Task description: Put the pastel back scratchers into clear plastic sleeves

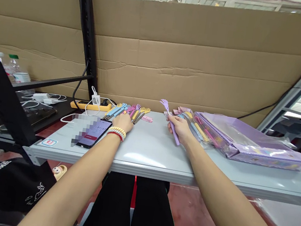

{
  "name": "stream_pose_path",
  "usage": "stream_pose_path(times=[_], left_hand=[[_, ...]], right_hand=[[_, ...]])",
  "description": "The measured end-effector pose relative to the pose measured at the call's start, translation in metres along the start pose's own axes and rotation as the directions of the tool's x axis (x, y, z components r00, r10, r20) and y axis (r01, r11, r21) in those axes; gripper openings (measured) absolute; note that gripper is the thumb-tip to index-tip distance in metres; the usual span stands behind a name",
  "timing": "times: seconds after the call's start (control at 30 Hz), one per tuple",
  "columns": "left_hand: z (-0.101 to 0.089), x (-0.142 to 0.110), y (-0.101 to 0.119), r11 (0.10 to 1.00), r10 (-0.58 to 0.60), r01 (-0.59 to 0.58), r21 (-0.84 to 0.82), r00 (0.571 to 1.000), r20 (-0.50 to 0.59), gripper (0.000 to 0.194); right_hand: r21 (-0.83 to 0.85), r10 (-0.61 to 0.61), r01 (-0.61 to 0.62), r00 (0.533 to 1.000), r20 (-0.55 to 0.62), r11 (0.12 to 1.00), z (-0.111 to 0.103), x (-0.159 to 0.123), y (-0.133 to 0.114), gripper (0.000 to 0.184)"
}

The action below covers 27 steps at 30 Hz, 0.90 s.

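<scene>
My right hand (179,128) is closed around a purple back scratcher (175,133), its clawed head pointing up and away and its handle end toward me. My left hand (123,121) rests at the near side of a row of back scratchers (117,110) in blue, pink, purple and yellow. Its fingers look curled, but the fingertips and whatever they grip are hidden from view. Small pink pieces (147,119) lie just right of the row. Beyond my right hand sit more back scratchers (197,129) in clear plastic.
A phone (95,133) lies left of my left wrist. Behind it are a yellow power strip (91,107) and a white charger (96,99) with cables. A purple box (271,157) in plastic fills the table's right side. Cardboard (203,60) backs the table; a black post (85,31) rises left.
</scene>
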<state>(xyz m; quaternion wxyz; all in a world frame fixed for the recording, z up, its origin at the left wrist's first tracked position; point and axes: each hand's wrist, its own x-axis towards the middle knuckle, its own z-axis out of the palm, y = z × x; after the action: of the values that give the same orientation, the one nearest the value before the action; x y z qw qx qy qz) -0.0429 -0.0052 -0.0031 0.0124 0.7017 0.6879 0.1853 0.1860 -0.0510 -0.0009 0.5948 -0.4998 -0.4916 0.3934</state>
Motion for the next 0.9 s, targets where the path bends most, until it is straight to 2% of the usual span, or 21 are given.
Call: stream_pose_path(times=[0.23,0.4,0.6,0.77,0.83,0.9], left_hand=[[0.000,0.001,-0.003,0.999,-0.026,0.027,0.018,0.996,-0.091,0.031],[-0.003,-0.001,-0.002,0.999,0.019,-0.022,-0.025,0.992,-0.128,0.034],[-0.003,0.000,0.000,0.996,0.054,-0.062,-0.056,0.990,-0.128,0.032],[0.000,0.001,0.001,0.966,0.211,-0.231,-0.116,0.964,-0.162,0.028],[0.000,-0.001,0.003,0.929,0.311,-0.333,-0.160,0.939,-0.146,0.028],[0.000,-0.004,0.006,0.871,0.432,-0.444,-0.210,0.896,-0.103,0.032]], right_hand=[[0.149,-0.043,0.042,0.999,0.000,0.988,-0.005,0.003,-0.001,0.039],[0.270,-0.046,0.039,0.999,0.020,0.962,-0.006,0.001,-0.005,0.029],[0.330,-0.049,0.020,0.996,0.079,0.944,-0.006,-0.003,-0.009,0.017],[0.368,-0.024,-0.002,0.998,0.066,0.930,-0.006,-0.004,-0.012,0.013],[0.375,-0.024,-0.006,0.997,0.075,0.927,-0.006,-0.004,-0.011,0.013],[0.346,-0.037,0.004,0.995,0.088,0.938,-0.007,-0.003,-0.010,0.016]])
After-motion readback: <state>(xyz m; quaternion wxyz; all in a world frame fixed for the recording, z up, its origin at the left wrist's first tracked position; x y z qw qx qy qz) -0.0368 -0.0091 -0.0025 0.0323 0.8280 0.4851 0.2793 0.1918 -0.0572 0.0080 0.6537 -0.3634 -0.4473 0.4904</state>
